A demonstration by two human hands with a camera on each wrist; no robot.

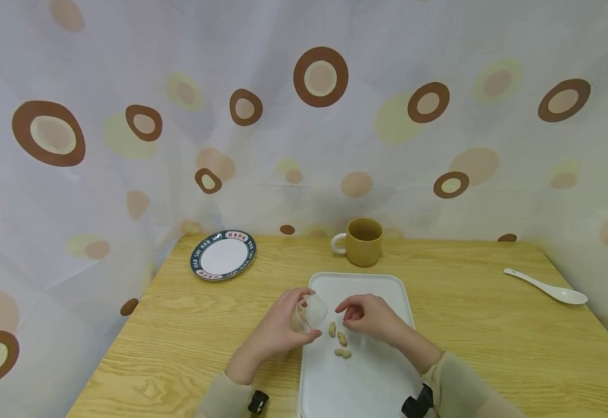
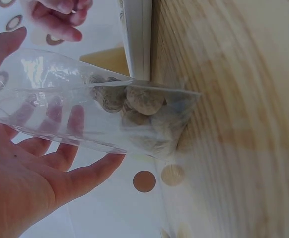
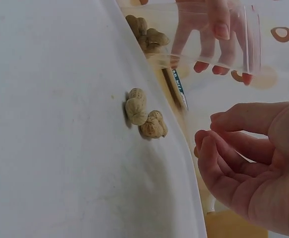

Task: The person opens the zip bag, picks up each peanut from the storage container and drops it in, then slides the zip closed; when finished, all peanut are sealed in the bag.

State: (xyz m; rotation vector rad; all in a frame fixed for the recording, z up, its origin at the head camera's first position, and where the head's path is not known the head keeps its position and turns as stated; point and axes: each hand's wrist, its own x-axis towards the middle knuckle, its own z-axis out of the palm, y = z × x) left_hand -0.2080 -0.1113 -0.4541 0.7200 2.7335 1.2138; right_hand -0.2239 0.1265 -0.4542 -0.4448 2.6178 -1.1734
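My left hand (image 1: 280, 328) holds a clear plastic bag (image 1: 315, 311) by its upper part, thumb on one side and fingers on the other, at the tray's left edge. In the left wrist view, several peanuts in their shells (image 2: 145, 100) lie at the bottom of the bag, close over the wood. My right hand (image 1: 373, 318) hovers over the white tray (image 1: 356, 383), fingers loosely bent, nothing visible between them. Below its fingertips, three unshelled peanuts (image 1: 342, 338) lie on the tray; two peanuts (image 3: 136, 107) show in the right wrist view.
Behind the tray stands a mustard-coloured mug (image 1: 363, 247) with a white handle. A plate (image 1: 223, 255) with a dark patterned rim sits at the back left. On the right lies a white spoon (image 1: 549, 288). A dotted cloth (image 1: 262, 151) hangs around the wooden table (image 1: 178, 348).
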